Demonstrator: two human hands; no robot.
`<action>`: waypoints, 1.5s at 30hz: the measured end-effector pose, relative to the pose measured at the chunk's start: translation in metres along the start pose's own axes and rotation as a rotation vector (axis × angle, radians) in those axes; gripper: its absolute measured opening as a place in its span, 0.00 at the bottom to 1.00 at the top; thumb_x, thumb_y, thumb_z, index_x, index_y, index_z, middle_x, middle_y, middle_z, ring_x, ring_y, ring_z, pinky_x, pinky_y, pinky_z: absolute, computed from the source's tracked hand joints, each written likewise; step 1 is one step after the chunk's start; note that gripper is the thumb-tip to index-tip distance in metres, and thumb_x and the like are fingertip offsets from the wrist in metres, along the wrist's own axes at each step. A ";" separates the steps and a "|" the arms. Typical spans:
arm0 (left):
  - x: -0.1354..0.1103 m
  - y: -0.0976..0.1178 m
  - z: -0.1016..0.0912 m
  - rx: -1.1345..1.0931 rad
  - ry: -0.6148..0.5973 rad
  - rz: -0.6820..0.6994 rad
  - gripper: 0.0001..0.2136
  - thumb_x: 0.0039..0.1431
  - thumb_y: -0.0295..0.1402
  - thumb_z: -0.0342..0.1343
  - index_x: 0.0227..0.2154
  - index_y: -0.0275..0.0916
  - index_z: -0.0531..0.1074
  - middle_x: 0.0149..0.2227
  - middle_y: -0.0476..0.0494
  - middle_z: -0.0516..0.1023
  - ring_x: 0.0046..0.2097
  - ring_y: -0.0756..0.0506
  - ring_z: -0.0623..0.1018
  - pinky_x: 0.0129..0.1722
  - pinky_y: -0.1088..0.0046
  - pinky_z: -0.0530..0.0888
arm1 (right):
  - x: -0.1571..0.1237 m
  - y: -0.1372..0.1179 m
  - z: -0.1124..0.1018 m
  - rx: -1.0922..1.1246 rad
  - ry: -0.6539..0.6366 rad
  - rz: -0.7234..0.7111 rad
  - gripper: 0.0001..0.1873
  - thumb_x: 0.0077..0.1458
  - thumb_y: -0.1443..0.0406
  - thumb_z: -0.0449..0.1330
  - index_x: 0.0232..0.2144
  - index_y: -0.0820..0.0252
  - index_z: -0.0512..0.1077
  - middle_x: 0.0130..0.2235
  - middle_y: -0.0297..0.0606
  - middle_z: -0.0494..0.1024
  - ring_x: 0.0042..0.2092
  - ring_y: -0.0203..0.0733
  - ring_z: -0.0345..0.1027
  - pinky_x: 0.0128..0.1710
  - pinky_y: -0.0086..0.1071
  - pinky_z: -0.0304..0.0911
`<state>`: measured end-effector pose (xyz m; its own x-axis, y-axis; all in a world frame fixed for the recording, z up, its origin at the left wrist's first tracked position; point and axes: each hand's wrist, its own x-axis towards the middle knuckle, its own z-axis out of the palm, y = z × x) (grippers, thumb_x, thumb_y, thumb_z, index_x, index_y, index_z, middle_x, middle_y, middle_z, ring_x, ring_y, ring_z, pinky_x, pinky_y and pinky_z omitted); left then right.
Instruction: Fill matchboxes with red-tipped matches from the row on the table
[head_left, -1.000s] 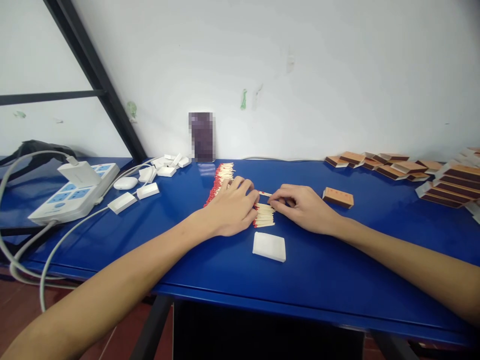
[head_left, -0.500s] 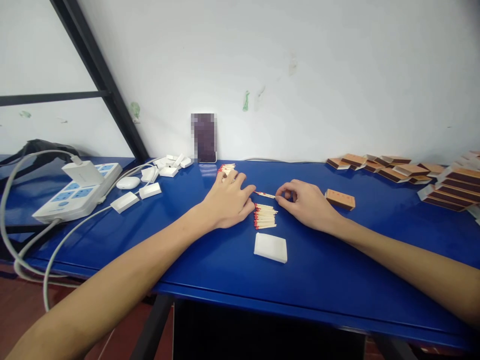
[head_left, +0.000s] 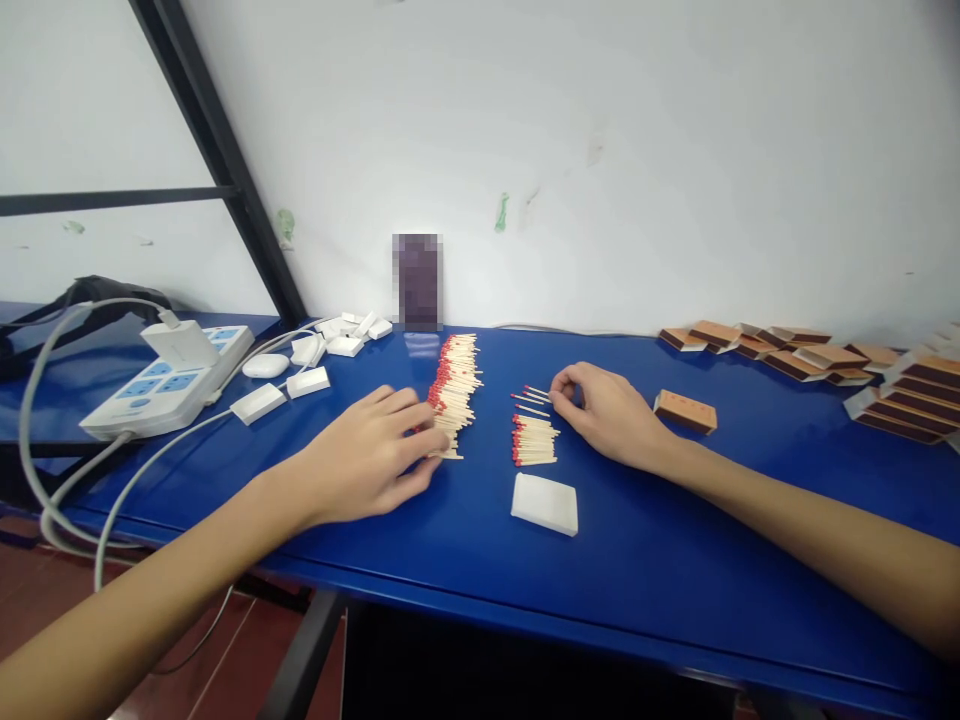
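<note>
A long row of red-tipped matches (head_left: pixel 455 390) lies on the blue table (head_left: pixel 675 540). My left hand (head_left: pixel 367 455) rests beside the row's near end, fingers stretched out and touching the matches. A smaller bundle of matches (head_left: pixel 534 442) lies to the right, with a few loose matches (head_left: pixel 529 398) just behind it. My right hand (head_left: pixel 604 410) sits right of those loose matches, fingers curled with thumb and forefinger pinched near their ends. A white matchbox tray (head_left: pixel 545 503) lies in front of the small bundle. An orange matchbox sleeve (head_left: pixel 685 411) lies right of my right hand.
A white power strip (head_left: pixel 161 385) with grey cables (head_left: pixel 60 470) sits at the left. Several white trays (head_left: pixel 330 345) lie near it. A dark phone (head_left: pixel 417 282) leans on the wall. Stacks of orange matchboxes (head_left: pixel 825 355) fill the far right. The table's front edge is close.
My left hand has pulled back toward me and to the left, uncovering the long row of matches. My right hand has stayed beside the loose matches, which now number a few.
</note>
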<state>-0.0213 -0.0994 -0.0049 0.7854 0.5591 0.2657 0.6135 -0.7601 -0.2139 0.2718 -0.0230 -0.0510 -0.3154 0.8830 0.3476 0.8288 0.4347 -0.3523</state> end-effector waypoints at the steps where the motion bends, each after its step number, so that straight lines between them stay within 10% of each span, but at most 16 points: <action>1: -0.011 0.001 0.001 0.003 -0.001 -0.019 0.11 0.66 0.33 0.46 0.40 0.39 0.74 0.38 0.43 0.73 0.39 0.44 0.68 0.40 0.65 0.64 | 0.002 -0.001 0.000 -0.002 -0.008 -0.007 0.07 0.57 0.62 0.53 0.30 0.56 0.68 0.34 0.36 0.73 0.34 0.41 0.66 0.32 0.35 0.57; 15: -0.039 0.002 0.009 0.036 -0.005 -0.073 0.15 0.69 0.33 0.44 0.52 0.40 0.71 0.43 0.41 0.72 0.42 0.43 0.70 0.41 0.64 0.64 | 0.022 -0.007 -0.013 0.064 -0.237 -0.035 0.14 0.54 0.53 0.58 0.33 0.56 0.74 0.33 0.36 0.74 0.32 0.40 0.64 0.31 0.34 0.57; 45: -0.016 0.000 0.010 -0.062 0.032 -0.178 0.11 0.66 0.39 0.51 0.44 0.41 0.74 0.45 0.41 0.72 0.44 0.43 0.70 0.44 0.63 0.67 | 0.015 -0.002 -0.006 0.091 -0.144 -0.161 0.11 0.57 0.60 0.56 0.31 0.56 0.77 0.31 0.36 0.75 0.29 0.38 0.64 0.30 0.31 0.58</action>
<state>-0.0328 -0.1046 -0.0187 0.6611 0.6766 0.3243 0.7357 -0.6695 -0.1028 0.2685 -0.0115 -0.0397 -0.5080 0.8145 0.2804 0.7195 0.5801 -0.3818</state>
